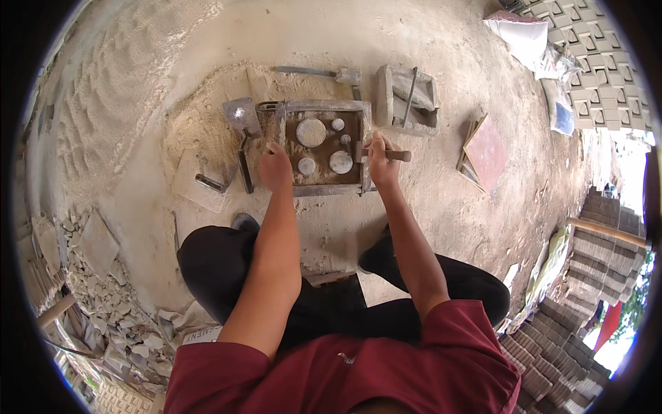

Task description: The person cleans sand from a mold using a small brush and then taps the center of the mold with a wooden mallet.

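A rectangular wooden frame [324, 105] lies on the ground in front of me, with a brown bed inside it. Several round discs of different sizes sit in that bed, among them a large one dusted with pale powder [311, 132]. My left hand [276, 169] is closed at the left side of the frame, its fingers mostly hidden. At the opposite side, my right hand [381, 159] wraps round a short wooden handle [400, 156] that sticks out to the right. Whether this handle is fixed to the frame I cannot tell.
Left of the frame are a flat metal trowel [242, 117], a dark bar [245, 165] and pale powder. Beyond it lies a long-handled tool [310, 71]. A grey box [392, 124] with a rod across it and a square reddish board [487, 153] stand right. Rubble [114, 303] lies lower left.
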### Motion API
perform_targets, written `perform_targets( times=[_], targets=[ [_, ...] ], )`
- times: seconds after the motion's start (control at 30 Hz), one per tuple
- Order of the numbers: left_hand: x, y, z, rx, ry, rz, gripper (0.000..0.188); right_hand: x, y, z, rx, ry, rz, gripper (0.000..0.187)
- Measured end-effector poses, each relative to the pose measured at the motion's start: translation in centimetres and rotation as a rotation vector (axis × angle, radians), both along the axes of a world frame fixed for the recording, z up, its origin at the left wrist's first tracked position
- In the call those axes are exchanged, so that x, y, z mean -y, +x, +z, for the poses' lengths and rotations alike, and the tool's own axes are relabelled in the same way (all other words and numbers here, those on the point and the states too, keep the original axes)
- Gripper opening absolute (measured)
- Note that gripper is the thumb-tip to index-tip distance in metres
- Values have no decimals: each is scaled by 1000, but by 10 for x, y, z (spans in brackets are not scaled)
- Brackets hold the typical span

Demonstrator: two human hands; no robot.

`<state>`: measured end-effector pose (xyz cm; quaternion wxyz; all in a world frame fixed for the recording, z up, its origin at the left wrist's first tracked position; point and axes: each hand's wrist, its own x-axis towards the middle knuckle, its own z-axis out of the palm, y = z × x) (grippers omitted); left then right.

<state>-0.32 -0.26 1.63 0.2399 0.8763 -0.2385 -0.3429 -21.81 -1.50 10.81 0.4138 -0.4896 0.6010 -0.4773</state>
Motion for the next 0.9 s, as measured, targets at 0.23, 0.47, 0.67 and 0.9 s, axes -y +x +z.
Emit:
perform_targets(
  times=[0.23,0.47,0.67,0.9],
  targets=[
    [-1,1,-1,71,-17,-29,58,-13,-8,15,-195,-136,-34,38],
    [-7,0,1,133,-8,59,64,-42,7,28,-99,194,24,40],
    [-4,-5,17,15,22,-17,61,-55,-3,19,-99,209,-74,40],
    [-2,-2,4,75,-27,-12,60,-60,2,10,-96,-45,-104,40]
  ],
)
